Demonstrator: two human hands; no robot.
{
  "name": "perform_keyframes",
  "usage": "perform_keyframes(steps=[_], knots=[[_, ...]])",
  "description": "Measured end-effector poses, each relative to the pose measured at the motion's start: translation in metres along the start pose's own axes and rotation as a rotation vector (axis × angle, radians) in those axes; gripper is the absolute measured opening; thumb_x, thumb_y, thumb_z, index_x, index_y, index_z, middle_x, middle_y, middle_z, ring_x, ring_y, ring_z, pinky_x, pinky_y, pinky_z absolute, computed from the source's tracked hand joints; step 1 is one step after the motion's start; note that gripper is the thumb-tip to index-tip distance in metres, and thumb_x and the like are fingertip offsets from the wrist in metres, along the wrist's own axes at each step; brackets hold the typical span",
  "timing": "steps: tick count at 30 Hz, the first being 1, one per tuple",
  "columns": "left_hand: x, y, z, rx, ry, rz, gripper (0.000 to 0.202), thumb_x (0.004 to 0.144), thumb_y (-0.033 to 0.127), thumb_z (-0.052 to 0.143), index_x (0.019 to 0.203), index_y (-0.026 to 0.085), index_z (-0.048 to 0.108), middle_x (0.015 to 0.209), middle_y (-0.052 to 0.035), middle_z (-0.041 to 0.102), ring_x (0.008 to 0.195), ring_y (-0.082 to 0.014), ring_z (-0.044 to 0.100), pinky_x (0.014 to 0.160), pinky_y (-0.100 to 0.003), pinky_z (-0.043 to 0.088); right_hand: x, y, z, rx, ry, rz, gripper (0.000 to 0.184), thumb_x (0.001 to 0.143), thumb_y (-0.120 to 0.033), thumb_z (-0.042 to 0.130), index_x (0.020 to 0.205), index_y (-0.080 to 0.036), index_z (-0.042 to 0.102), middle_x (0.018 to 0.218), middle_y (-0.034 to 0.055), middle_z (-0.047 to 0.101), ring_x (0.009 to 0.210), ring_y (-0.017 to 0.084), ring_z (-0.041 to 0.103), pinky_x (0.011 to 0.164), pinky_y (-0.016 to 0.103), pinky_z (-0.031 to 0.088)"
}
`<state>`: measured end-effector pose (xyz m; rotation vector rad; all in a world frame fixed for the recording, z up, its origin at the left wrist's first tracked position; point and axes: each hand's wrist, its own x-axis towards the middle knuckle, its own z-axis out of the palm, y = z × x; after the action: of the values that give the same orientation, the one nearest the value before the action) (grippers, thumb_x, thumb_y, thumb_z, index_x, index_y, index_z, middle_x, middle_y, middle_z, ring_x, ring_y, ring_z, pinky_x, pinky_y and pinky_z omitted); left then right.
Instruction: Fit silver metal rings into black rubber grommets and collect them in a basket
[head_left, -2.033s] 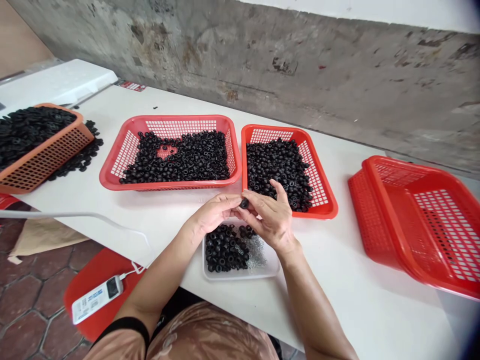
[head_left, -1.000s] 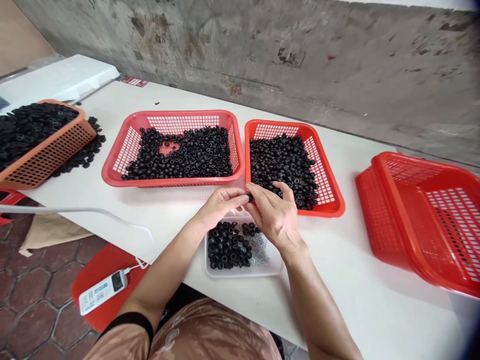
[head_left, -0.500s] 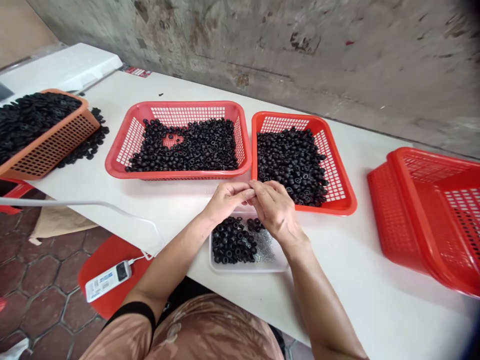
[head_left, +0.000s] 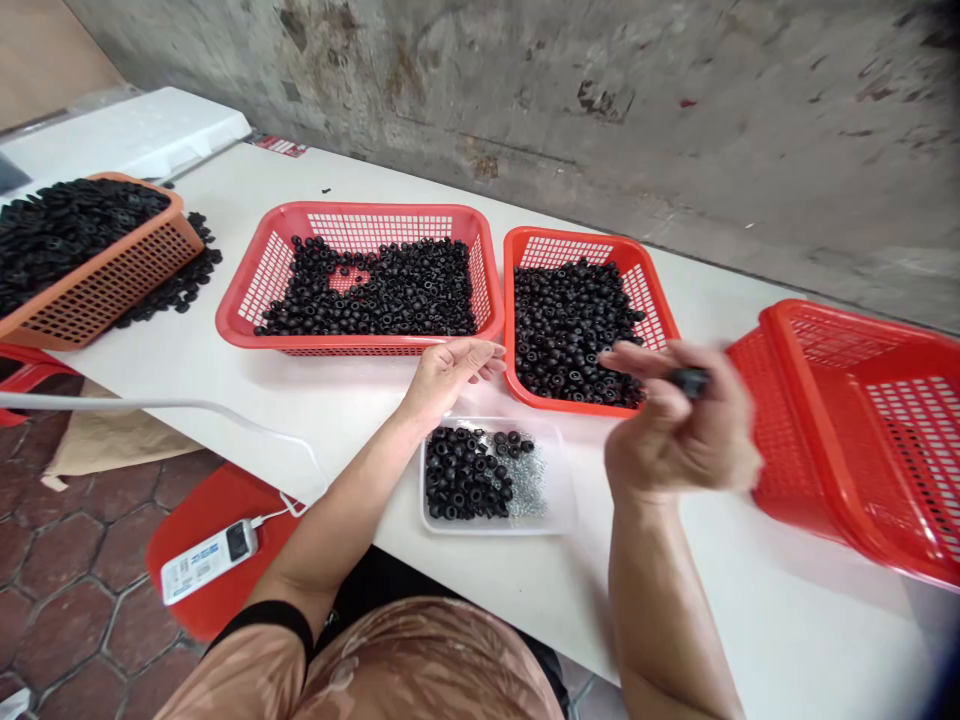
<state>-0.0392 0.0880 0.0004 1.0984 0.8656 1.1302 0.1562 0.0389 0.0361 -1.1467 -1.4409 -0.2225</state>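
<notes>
Two hands to enter. State of each?
Left hand (head_left: pixel 450 375): fingers loose and slightly spread, grasping nothing, just above the desk (head_left: pixel 337 420) near the front rim of the wide red basket (head_left: pixel 247 300). Right hand (head_left: pixel 679 435): blurred, fingers (head_left: pixel 637 357) pinched on one small black part (head_left: pixel 688 380).
Location of that part?
Raised off the desk, between the narrower red basket (head_left: pixel 660 300) and the stacked red baskets (head_left: pixel 825 440).
Containers and contents?
Both flat red baskets hold black rings. One clear tray (head_left: pixel 559 470), at the desk's near edge between the hands: black rings (head_left: pixel 465 475) on its left, small metal bits (head_left: pixel 529 480) on its right. One orange basket (head_left: pixel 112 280), far left, heaped with black rings; more lie loose just beside it.
</notes>
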Motion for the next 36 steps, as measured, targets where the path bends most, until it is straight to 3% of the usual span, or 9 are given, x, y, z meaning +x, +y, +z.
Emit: perform_keyframes(steps=[2, 4, 8, 10, 13, 17, 22, 28, 36], knots=[[0.002, -0.001, -0.002, -0.022, 0.031, 0.015, 0.047, 0.077, 0.064, 0.080, 0.089, 0.018, 0.081, 0.084, -0.0065, 0.079, 0.070, -0.0125, 0.066, 0.069, -0.025, 0.047, 0.011, -0.004, -0.008, 0.086, 0.334, -0.103, 0.029, 0.108, -0.034, 0.049, 0.128, -0.020, 0.063, 0.081, 0.0002, 0.072, 0.066, 0.018, 0.070, 0.066, 0.034, 0.055], [0.004, -0.003, -0.002, -0.026, 0.037, 0.017, 0.047, 0.075, 0.063, 0.082, 0.087, 0.018, 0.081, 0.081, -0.0057, 0.079, 0.069, -0.0120, 0.065, 0.068, -0.025, 0.047, 0.017, -0.002, -0.012, 0.113, 0.484, -0.164, 0.028, 0.106, -0.033, 0.054, 0.126, -0.018, 0.066, 0.074, -0.0015, 0.068, 0.059, 0.014, 0.066, 0.066, 0.032, 0.053], [0.006, -0.006, -0.002, 0.029, 0.005, 0.018, 0.046, 0.077, 0.062, 0.080, 0.087, 0.017, 0.080, 0.083, -0.0065, 0.079, 0.072, -0.0136, 0.067, 0.070, -0.027, 0.048, 0.016, 0.009, -0.011, 0.062, 0.086, 0.150, 0.053, 0.094, -0.032, 0.075, 0.142, -0.014, 0.060, 0.086, 0.0030, 0.075, 0.064, 0.015, 0.069, 0.067, 0.033, 0.058], [0.008, -0.009, -0.004, 0.054, -0.017, 0.024, 0.045, 0.078, 0.061, 0.080, 0.087, 0.017, 0.079, 0.083, -0.0068, 0.078, 0.073, -0.0141, 0.067, 0.071, -0.028, 0.049, 0.012, 0.010, -0.012, 0.036, -0.033, 0.285, 0.050, 0.093, -0.036, 0.075, 0.137, -0.015, 0.064, 0.083, 0.0029, 0.076, 0.057, 0.013, 0.065, 0.057, 0.029, 0.055], [0.011, -0.015, -0.006, 0.077, -0.047, 0.038, 0.045, 0.078, 0.060, 0.080, 0.086, 0.016, 0.079, 0.080, -0.0059, 0.077, 0.072, -0.0136, 0.065, 0.072, -0.028, 0.049, 0.006, 0.005, -0.022, -0.057, 0.009, 0.306, 0.029, 0.099, -0.041, 0.066, 0.108, -0.016, 0.078, 0.074, 0.0018, 0.074, 0.052, 0.011, 0.060, 0.053, 0.026, 0.051], [0.015, -0.020, -0.010, 0.094, -0.124, 0.004, 0.043, 0.077, 0.058, 0.081, 0.086, 0.016, 0.079, 0.079, -0.0052, 0.076, 0.071, -0.0125, 0.062, 0.072, -0.028, 0.047, -0.021, -0.001, -0.054, -0.299, -0.092, 0.256, 0.030, 0.100, -0.044, 0.063, 0.097, -0.019, 0.080, 0.071, 0.0015, 0.074, 0.061, 0.014, 0.067, 0.058, 0.025, 0.052], [0.019, -0.019, -0.021, 0.117, -0.301, -0.081, 0.044, 0.077, 0.059, 0.080, 0.086, 0.016, 0.079, 0.086, -0.0073, 0.078, 0.076, -0.0138, 0.064, 0.074, -0.028, 0.046, -0.107, 0.001, -0.114, -0.504, -0.168, 0.325, 0.034, 0.098, -0.045, 0.064, 0.090, -0.016, 0.080, 0.068, 0.0047, 0.075, 0.059, 0.016, 0.070, 0.060, 0.026, 0.054], [0.026, -0.035, -0.029, 0.078, -0.467, -0.132, 0.051, 0.080, 0.066, 0.074, 0.082, 0.016, 0.079, 0.086, -0.0076, 0.078, 0.078, -0.0145, 0.065, 0.078, -0.029, 0.047, -0.196, -0.001, -0.182, -0.642, -0.349, 0.648, 0.065, 0.089, -0.077, 0.055, 0.086, -0.017, 0.079, 0.068, 0.0085, 0.074, 0.058, 0.022, 0.069, 0.058, 0.031, 0.053], [0.035, -0.069, -0.026, -0.068, -0.449, -0.186, 0.056, 0.074, 0.067, 0.078, 0.086, 0.013, 0.079, 0.091, -0.0097, 0.078, 0.079, -0.0142, 0.065, 0.083, -0.030, 0.047, -0.206, 0.005, -0.192, -0.631, -0.353, 0.698, 0.065, 0.084, -0.080, 0.056, 0.080, -0.018, 0.076, 0.076, 0.0107, 0.076, 0.068, 0.027, 0.072, 0.066, 0.035, 0.055]])
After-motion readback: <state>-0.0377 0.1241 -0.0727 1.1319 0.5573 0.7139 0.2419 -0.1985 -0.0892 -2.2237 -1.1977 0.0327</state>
